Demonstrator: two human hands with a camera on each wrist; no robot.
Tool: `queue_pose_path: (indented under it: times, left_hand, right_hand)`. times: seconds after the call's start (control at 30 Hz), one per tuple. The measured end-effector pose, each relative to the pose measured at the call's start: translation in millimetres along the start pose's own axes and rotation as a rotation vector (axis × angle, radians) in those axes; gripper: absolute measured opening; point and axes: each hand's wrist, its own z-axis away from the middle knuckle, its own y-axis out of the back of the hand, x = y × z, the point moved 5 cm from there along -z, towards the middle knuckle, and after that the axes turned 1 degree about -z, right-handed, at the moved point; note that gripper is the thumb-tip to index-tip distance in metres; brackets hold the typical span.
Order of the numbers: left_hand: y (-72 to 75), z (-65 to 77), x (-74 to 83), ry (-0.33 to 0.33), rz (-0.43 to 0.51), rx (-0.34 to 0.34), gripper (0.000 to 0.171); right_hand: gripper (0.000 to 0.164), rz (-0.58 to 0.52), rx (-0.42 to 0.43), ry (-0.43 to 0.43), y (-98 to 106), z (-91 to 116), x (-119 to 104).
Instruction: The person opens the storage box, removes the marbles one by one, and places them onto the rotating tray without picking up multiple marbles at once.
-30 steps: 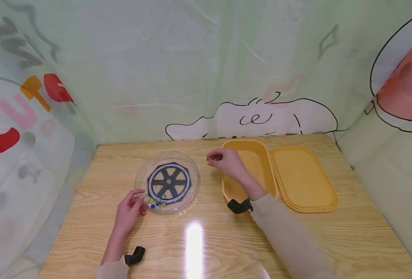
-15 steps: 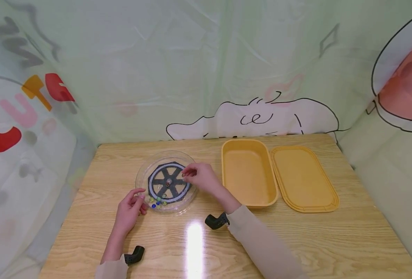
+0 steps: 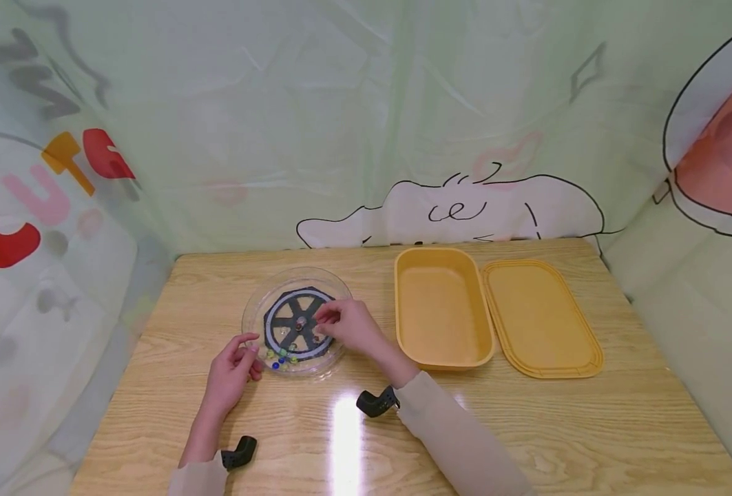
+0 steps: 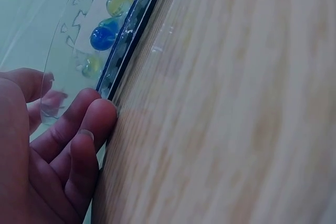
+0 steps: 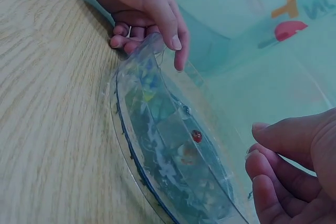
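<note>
A clear round dish (image 3: pixel 251 306) with a dark spoked, ringed pattern stands left of centre in the head view. Several glass marbles, among them a blue marble (image 4: pixel 103 38), lie by its near left wall; a red marble (image 5: pixel 196 136) shows farther in. My left hand (image 3: pixel 232 368) holds the dish's near left edge, thumb and fingers on either side of the wall. Over the dish's right side hovers my right hand (image 3: pixel 353 331). In the right wrist view its thumb and fingertips are slightly apart, nothing between them. A small reddish marble (image 3: pixel 317 338) sits below it.
Right of the dish stands a yellow box (image 3: pixel 443 310), its inside bare. A yellow lid (image 3: pixel 542 318) lies flat against the box's right side. The wooden table (image 3: pixel 291 434) ends at a printed cloth backdrop (image 3: pixel 266 138).
My right hand has come left from above the yellow box to the dish and let go of a small reddish marble there. My left hand has stayed at the dish's edge.
</note>
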Motion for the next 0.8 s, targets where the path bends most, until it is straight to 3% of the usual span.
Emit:
queue_pose_path:
  times: [0.2,0.43,0.57,0.73,0.8]
  left_hand:
    - [0.2,0.4,2.4,-0.031,0.005,-0.004,0.027]
    - [1.6,0.2,3.1,-0.031,-0.017,0.008,0.026]
    - [3.7,0.6,4.4,-0.024,-0.022,0.024,0.027]
    - [12.3,1.2,8.3,-0.047,-0.006,0.078,0.025]
    - [16.8,3.3,17.9,-0.065,-0.016,0.107,0.025]
  right_hand:
    - [0.016,0.001,0.004,-0.022,1,0,0]
    - [0.017,-0.077,0.041,-0.046,14,2,-3]
    - [0.016,-0.111,0.072,-0.044,31,5,-6]
    - [0.017,-0.074,0.144,-0.033,61,14,-11]
    - [0.017,-0.056,0.19,-0.017,77,20,-12]
